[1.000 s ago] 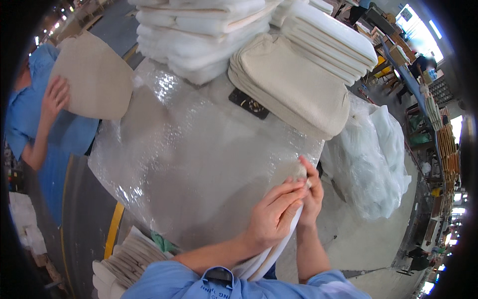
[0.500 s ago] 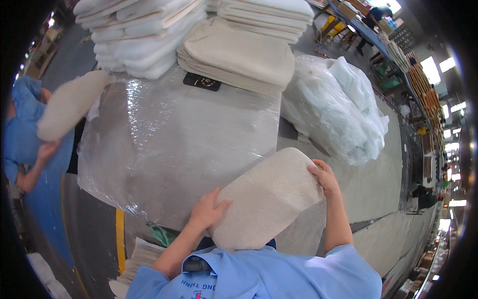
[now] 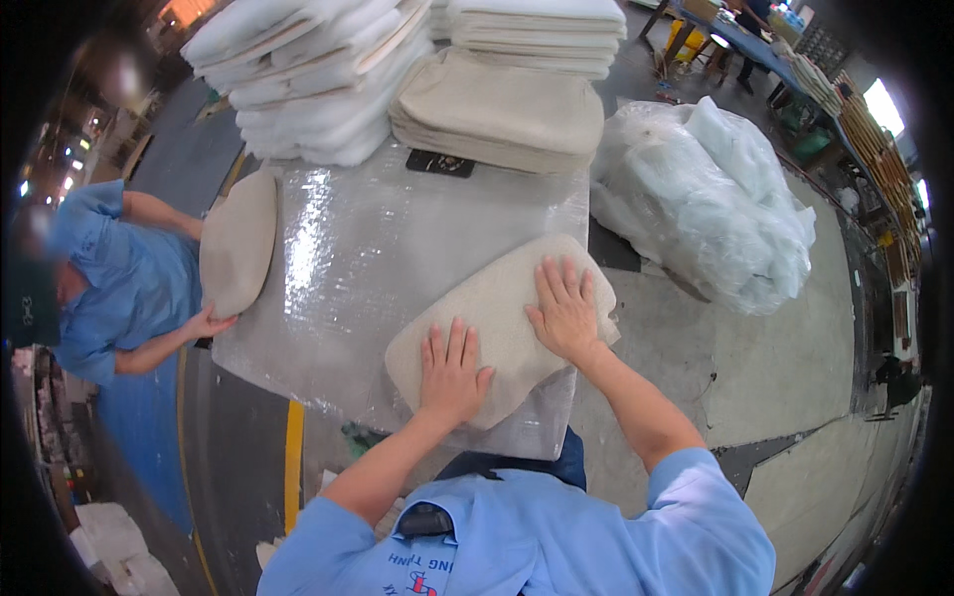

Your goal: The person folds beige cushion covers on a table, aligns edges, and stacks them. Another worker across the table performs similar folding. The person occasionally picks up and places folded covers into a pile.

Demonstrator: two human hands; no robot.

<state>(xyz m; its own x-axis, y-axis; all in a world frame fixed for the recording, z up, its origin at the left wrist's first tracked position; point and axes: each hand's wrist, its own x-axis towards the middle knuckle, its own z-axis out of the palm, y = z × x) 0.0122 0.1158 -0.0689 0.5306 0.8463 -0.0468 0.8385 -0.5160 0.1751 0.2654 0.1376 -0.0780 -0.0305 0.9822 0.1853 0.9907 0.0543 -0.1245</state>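
A beige fabric cushion cover (image 3: 502, 323), flat with rounded ends, lies slanted on the plastic-wrapped table (image 3: 348, 288) at its near right corner. My left hand (image 3: 454, 372) rests flat on the cover's left part, fingers spread. On its right part lies my right hand (image 3: 568, 310), palm down with the fingers extended. Neither hand grips anything. At the table's far side is a stack of similar beige covers (image 3: 502, 104), with a black flat item with a pale pattern (image 3: 439, 164) partly under its front edge.
Tall stacks of white padded pieces (image 3: 318, 84) and more white folded pieces (image 3: 537, 30) stand at the back. A large clear plastic bag of white material (image 3: 701, 204) sits right of the table. At the left, a co-worker in blue (image 3: 129, 278) holds another beige cover (image 3: 238, 243).
The cover has gone from being held up near my body to lying on the table. My hands have left its edges and now press flat on top. The co-worker's cover has come down to the table's edge.
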